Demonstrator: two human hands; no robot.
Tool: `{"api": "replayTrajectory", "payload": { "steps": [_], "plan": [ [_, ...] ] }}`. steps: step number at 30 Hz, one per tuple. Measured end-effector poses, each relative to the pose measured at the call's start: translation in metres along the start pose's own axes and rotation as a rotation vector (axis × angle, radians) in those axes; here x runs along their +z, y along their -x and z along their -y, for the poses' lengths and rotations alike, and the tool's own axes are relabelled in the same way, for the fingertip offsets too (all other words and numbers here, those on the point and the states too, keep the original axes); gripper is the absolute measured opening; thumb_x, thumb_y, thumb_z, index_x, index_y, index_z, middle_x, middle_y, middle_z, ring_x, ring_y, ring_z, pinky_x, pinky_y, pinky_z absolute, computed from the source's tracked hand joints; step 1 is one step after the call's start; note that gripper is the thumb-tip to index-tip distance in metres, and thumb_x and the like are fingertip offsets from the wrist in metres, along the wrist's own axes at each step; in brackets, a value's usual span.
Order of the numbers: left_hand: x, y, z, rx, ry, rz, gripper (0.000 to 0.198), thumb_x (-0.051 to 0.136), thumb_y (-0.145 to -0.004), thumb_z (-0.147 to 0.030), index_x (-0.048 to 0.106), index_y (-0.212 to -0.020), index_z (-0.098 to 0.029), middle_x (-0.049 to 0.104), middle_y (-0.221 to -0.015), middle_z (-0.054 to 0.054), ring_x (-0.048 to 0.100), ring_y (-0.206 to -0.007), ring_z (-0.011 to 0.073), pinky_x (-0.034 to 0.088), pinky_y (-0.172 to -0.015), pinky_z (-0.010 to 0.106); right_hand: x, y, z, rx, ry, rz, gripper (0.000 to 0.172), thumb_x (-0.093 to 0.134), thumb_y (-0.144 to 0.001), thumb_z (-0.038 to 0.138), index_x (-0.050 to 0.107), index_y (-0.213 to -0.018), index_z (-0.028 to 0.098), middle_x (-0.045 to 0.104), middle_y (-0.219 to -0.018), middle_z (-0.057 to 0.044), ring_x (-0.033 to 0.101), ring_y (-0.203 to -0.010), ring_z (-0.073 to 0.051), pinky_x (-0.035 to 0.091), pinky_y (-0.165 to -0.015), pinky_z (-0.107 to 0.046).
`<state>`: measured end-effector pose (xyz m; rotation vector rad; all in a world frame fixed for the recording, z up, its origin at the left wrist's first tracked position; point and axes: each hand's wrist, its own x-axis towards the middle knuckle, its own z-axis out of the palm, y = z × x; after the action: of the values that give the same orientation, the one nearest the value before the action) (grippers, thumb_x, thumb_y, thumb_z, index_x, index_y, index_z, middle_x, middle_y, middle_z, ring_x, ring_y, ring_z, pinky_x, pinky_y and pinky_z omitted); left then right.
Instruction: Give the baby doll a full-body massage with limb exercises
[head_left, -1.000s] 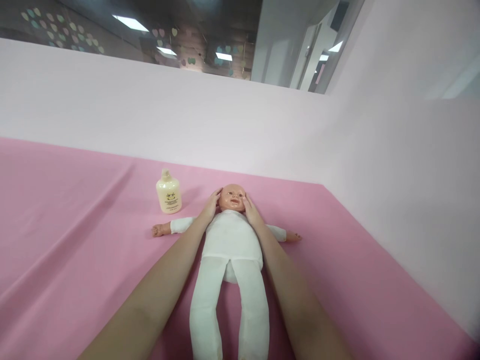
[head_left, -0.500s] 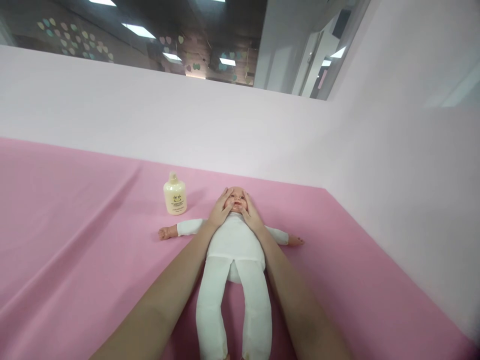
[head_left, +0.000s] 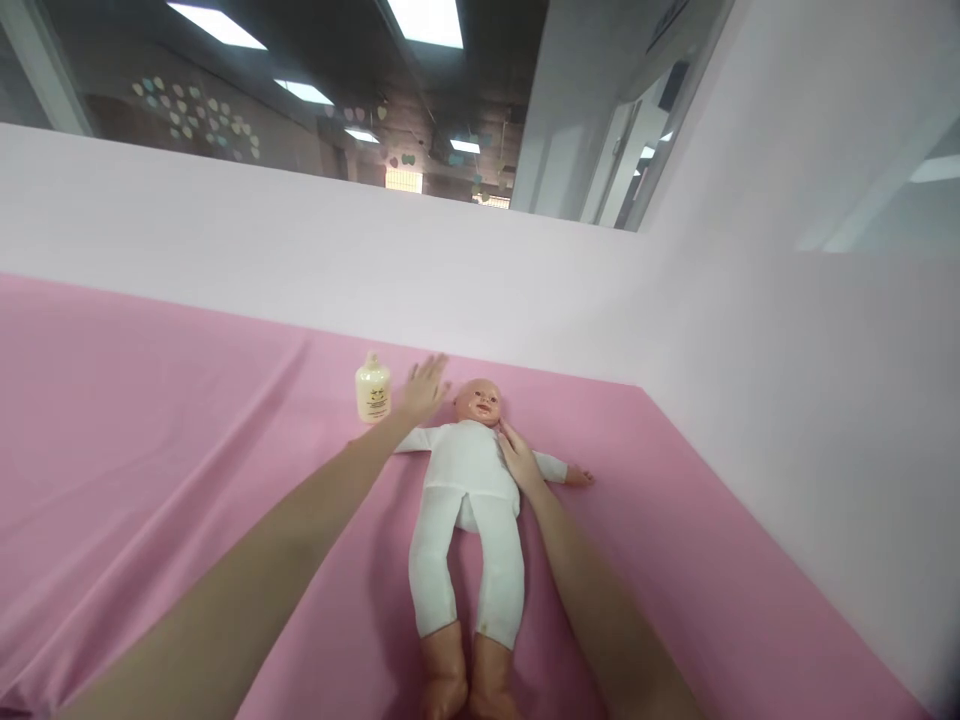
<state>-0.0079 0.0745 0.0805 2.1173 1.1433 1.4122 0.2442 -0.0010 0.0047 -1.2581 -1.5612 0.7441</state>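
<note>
A baby doll [head_left: 471, 465] in white clothes lies on its back, its head toward the far wall and its feet toward me. My left hand [head_left: 425, 388] is raised beside the doll's head, fingers spread, holding nothing; the forearm hides the doll's arm and hand on that side. Against the doll's shoulder and chest on the other side rests my right hand [head_left: 519, 455], its fingers stretched out near the chin. A pale yellow bottle [head_left: 373, 390] with a cap and black print stands upright just left of my left hand.
Pink cloth [head_left: 187, 420] covers the surface, with long creases on the left. A white wall [head_left: 300, 245] runs along the back beneath a window [head_left: 337, 90], and another white wall [head_left: 810, 380] closes the right side.
Both hands have left the doll's cheeks. My left hand has moved out to the left toward the bottle; my right has slid down to the doll's shoulder. The view has shifted slightly.
</note>
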Motion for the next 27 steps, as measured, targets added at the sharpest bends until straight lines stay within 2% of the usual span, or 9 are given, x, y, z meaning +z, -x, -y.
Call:
{"api": "replayTrajectory", "payload": {
  "steps": [3, 5, 9, 12, 15, 17, 20, 23, 27],
  "plan": [
    [-0.045, -0.013, -0.003, 0.011, -0.22, -0.165, 0.06, 0.054, -0.094, -0.033, 0.043, -0.149, -0.012, 0.027, -0.165, 0.016, 0.01, -0.157, 0.029, -0.009, -0.125, 0.046, -0.007, 0.019, 0.003, 0.009, -0.008, 0.047, 0.062, 0.058, -0.086, 0.062, 0.061, -0.138, 0.027, 0.055, -0.148, -0.003, 0.046, -0.142, -0.026, 0.024, -0.125, -0.048],
    [-0.071, -0.017, -0.002, -0.066, -0.352, -0.203, 0.06, 0.053, -0.095, -0.028, 0.039, -0.149, -0.005, 0.019, -0.166, 0.02, 0.005, -0.157, 0.0316, -0.01, -0.124, 0.049, -0.013, 0.031, 0.006, 0.016, -0.01, 0.061, 0.06, 0.06, -0.086, 0.058, 0.062, -0.137, 0.026, 0.054, -0.149, -0.003, 0.046, -0.143, -0.026, 0.025, -0.125, -0.049],
    [-0.093, -0.014, -0.003, -0.256, -0.439, -0.181, 0.052, 0.052, -0.097, -0.023, 0.043, -0.139, 0.006, 0.028, -0.16, 0.03, 0.007, -0.154, 0.0422, -0.008, -0.12, 0.063, -0.019, 0.049, 0.023, 0.013, -0.006, 0.062, 0.053, 0.06, -0.088, 0.049, 0.063, -0.136, 0.026, 0.052, -0.151, -0.004, 0.044, -0.144, -0.027, 0.024, -0.126, -0.049],
    [-0.069, -0.004, -0.015, -0.118, -0.389, -0.143, 0.051, 0.055, -0.094, -0.023, 0.048, -0.14, -0.002, 0.02, -0.165, 0.024, 0.002, -0.156, 0.0377, -0.011, -0.121, 0.058, -0.009, 0.062, 0.047, -0.101, 0.006, 0.101, 0.047, 0.062, -0.089, 0.041, 0.065, -0.134, 0.026, 0.051, -0.152, -0.004, 0.037, -0.148, -0.027, 0.019, -0.127, -0.047],
    [-0.014, 0.022, -0.034, -0.019, -0.118, 0.039, 0.047, 0.06, -0.091, -0.029, 0.058, -0.134, -0.011, 0.033, -0.161, 0.02, 0.017, -0.155, 0.0348, 0.001, -0.125, 0.053, 0.018, 0.076, 0.072, -0.28, 0.109, 0.276, 0.041, 0.06, -0.093, 0.036, 0.066, -0.132, 0.027, 0.05, -0.153, -0.004, 0.033, -0.15, -0.029, 0.018, -0.126, -0.05],
    [0.026, 0.046, -0.045, 0.048, 0.053, 0.196, 0.046, 0.061, -0.09, -0.037, 0.061, -0.132, -0.018, 0.045, -0.155, 0.017, 0.03, -0.151, 0.0318, 0.012, -0.125, 0.048, 0.037, 0.086, 0.085, -0.375, 0.245, 0.395, 0.035, 0.059, -0.094, 0.032, 0.068, -0.128, 0.03, 0.061, -0.142, -0.006, 0.048, -0.14, -0.029, 0.023, -0.122, -0.053],
    [0.065, 0.079, -0.054, 0.027, -0.071, 0.413, 0.052, 0.05, -0.095, -0.043, 0.054, -0.141, -0.019, 0.047, -0.155, 0.014, 0.032, -0.15, 0.0284, 0.017, -0.124, 0.048, 0.054, 0.1, 0.093, -0.461, 0.504, 0.474, 0.022, 0.057, -0.096, 0.027, 0.075, -0.108, 0.022, 0.076, -0.112, -0.01, 0.064, -0.117, -0.028, 0.033, -0.115, -0.051],
    [0.07, 0.097, -0.054, -0.029, -0.304, 0.539, 0.055, 0.036, -0.1, -0.042, 0.044, -0.15, -0.021, 0.035, -0.163, 0.007, 0.023, -0.154, 0.024, 0.016, -0.125, 0.046, 0.05, 0.11, 0.093, -0.501, 0.609, 0.486, 0.024, 0.052, -0.099, 0.025, 0.073, -0.111, 0.019, 0.076, -0.112, -0.01, 0.064, -0.115, -0.025, 0.035, -0.114, -0.049],
    [0.057, 0.106, -0.048, -0.068, -0.435, 0.534, 0.058, 0.029, -0.102, -0.042, 0.032, -0.157, -0.024, 0.026, -0.166, 0.004, 0.017, -0.156, 0.0244, 0.019, -0.124, 0.047, 0.034, 0.119, 0.086, -0.501, 0.522, 0.486, 0.034, 0.047, -0.102, 0.025, 0.064, -0.131, 0.025, 0.067, -0.135, -0.005, 0.053, -0.134, -0.021, 0.024, -0.122, -0.049]
  ]
}}
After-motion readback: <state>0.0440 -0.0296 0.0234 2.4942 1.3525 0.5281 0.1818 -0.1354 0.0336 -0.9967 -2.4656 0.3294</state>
